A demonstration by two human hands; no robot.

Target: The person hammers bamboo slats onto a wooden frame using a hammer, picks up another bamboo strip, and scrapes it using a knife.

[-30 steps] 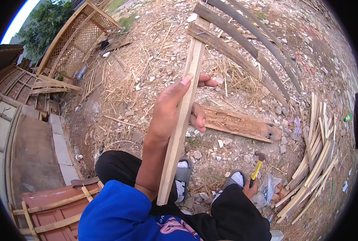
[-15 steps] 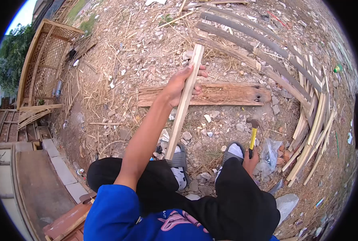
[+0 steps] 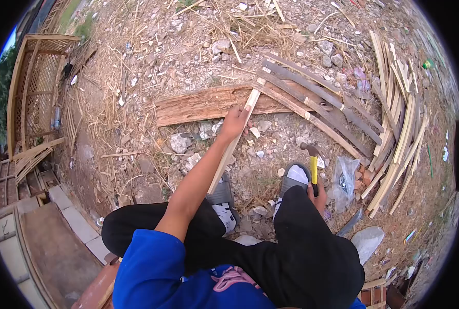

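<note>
- Outdoor site: stony ground (image 3: pixel 173 56) littered with straw, chips and rubble. Lattice panel (image 3: pixel 39 98) stood far left; brown board (image 3: pixel 54 252) and grey blocks (image 3: pixel 75 219) sat nearer, also left.
- Left hand (image 3: pixel 234 122): fingers clamped around the pale stick (image 3: pixel 226 159), gripping it nearer its far end. Some fingertips showed past the stick's right edge.
- Stick ran at a slant, near end over the left sandal (image 3: pixel 222 193) in view, contact unclear. Far end met the left ends of the dark slats (image 3: pixel 332 95); joint detail too small to read.
- Slats fanned out to the right, side by side with gaps, right ends near the pile of thin strips (image 3: pixel 399 139).
- Rough plank (image 3: pixel 198 106) lay crosswise beyond the left hand; slats crossed over its right part in view. Couldn't tell if they touched it.
- Right hand (image 3: pixel 318 197): fingers closed on the black grip of the yellow-handled hammer (image 3: pixel 313 170), head pointing away from the person. Hand sat just beside the right knee (image 3: pixel 296 201).
- Clear plastic bag (image 3: pixel 344 177) lay right of the hammer, between it and the pile.
</note>
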